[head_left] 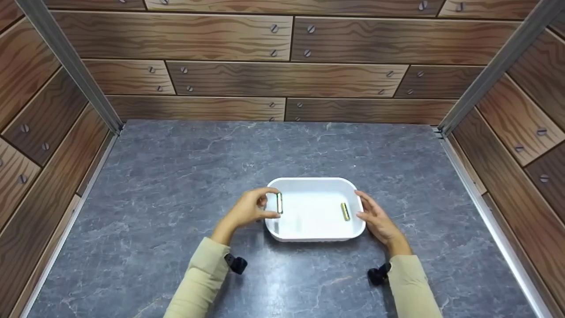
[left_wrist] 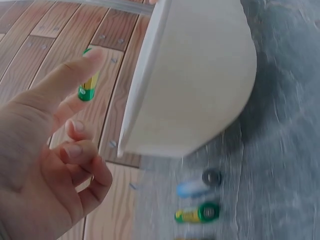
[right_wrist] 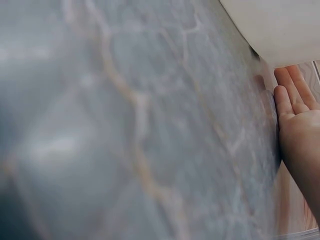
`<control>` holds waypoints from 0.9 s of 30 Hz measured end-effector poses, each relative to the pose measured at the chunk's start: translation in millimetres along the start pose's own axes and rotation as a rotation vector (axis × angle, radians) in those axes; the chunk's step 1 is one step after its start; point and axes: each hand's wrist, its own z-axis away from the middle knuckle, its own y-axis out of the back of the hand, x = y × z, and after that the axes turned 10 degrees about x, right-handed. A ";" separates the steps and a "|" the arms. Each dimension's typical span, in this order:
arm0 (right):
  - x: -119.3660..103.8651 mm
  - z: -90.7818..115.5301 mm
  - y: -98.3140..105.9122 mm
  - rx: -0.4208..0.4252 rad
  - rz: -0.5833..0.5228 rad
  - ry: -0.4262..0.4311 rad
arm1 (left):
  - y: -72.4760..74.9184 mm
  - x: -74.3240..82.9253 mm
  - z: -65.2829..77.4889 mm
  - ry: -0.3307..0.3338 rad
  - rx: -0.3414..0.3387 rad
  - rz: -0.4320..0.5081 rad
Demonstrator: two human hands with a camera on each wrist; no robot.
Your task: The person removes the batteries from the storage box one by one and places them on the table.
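Observation:
In the head view a white tub (head_left: 315, 239) stands on the grey table. My left hand (head_left: 249, 206) pinches a green and yellow battery (left_wrist: 87, 89) between thumb and index finger, over the tub's left end; its other fingers are curled. Another battery (head_left: 345, 211), yellowish, lies inside the tub near the right wall. At the right end my right hand (head_left: 378, 221) holds the tub, thumb and index fingertip at the rim. The right wrist view shows other fingers of that hand fairly straight below the tub's wall, partly hidden.
Beside the tub, the left wrist view shows a blue and black battery (left_wrist: 199, 184) and a green and yellow one (left_wrist: 197, 213) on the table, plus a cut-off item at the bottom edge. Wood-patterned walls (head_left: 282, 79) and metal rails (head_left: 73, 66) bound the table.

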 end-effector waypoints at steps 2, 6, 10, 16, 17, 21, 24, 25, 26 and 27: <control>-0.3 -0.2 -0.7 0.003 0.006 -0.006 | 5.5 -4.8 3.0 0.000 -0.011 0.019; 0.0 -0.1 0.1 -0.025 -0.007 0.018 | 15.5 -14.6 8.4 -0.003 -0.027 0.042; 0.8 -0.5 1.4 -0.057 -0.022 0.040 | 24.3 -23.6 13.8 0.013 -0.019 0.045; 0.8 -0.9 2.1 -0.060 -0.025 0.034 | 33.9 -35.1 22.3 0.022 0.003 0.046; 0.8 -1.0 2.2 -0.066 -0.023 0.034 | 35.3 -37.3 23.9 0.030 0.005 0.045; 0.9 -1.5 1.9 -0.081 -0.026 0.051 | 41.5 -45.5 30.5 0.065 0.006 0.038; 0.5 -2.0 1.4 -0.074 -0.023 0.041 | 46.4 -51.9 35.2 0.074 0.014 0.031; 0.1 -1.9 1.1 -0.066 -0.020 0.038 | 48.0 -54.0 36.6 0.084 0.017 0.027; -0.3 -1.8 0.9 -0.059 -0.014 0.035 | 49.5 -56.1 37.8 0.090 0.021 0.023; -0.6 -1.7 0.7 -0.051 -0.009 0.028 | 51.0 -58.4 39.0 0.098 0.024 0.021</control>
